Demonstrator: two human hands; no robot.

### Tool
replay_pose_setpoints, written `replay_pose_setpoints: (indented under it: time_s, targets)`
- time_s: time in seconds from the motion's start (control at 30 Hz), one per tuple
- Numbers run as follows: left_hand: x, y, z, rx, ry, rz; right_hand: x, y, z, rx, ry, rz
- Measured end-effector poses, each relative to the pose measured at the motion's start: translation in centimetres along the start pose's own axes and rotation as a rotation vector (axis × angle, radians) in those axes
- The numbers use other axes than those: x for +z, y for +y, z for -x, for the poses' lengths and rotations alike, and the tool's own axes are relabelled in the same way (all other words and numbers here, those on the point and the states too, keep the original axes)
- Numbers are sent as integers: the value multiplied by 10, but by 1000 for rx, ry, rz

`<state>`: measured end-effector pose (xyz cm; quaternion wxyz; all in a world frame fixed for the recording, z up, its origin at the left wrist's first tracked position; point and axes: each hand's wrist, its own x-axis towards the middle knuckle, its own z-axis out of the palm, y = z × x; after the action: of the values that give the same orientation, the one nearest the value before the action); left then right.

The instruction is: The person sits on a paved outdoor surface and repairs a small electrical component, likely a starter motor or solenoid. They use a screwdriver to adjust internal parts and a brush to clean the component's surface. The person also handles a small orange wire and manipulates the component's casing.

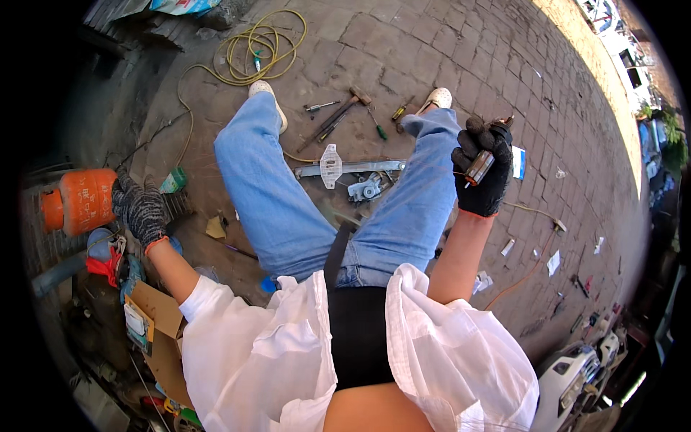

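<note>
My right hand (486,173), in a dark glove with an orange cuff, is raised beside my right knee. Its fingers are closed around a small motor armature (479,168), a metal cylinder with coppery stripes and a thin shaft. Out to the left, my left hand (141,210) wears a grey speckled glove. Its fingers look stretched apart, close to the end of an orange gas cylinder (85,201); whether they touch it is unclear. Between my legs lie a long metal rail (363,167), a pale perforated plate (331,166) and a grey motor housing (367,189).
Beyond my lap lie a hammer (358,96), a green-handled screwdriver (379,131) and other hand tools. A coiled yellow hose (291,54) rests near my left foot. At lower left stands an open cardboard box (164,309). Scraps litter the brick paving (547,187) on the right.
</note>
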<state>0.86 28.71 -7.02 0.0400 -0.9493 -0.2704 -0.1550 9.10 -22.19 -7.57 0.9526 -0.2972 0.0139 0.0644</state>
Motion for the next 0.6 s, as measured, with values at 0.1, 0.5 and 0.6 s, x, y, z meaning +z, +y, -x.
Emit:
replay_pose_setpoints:
  time_s: [0.1,0.5,0.6]
  targets:
    - [-44,70,34,289,-32,107,23,-7,11,-37,107,161]
    - [-88,259,137,791,-543,1414,56,15,31,7,-222,-76]
    - [-98,259,136,814,-433,1361,54,16,38,121,-178,-137]
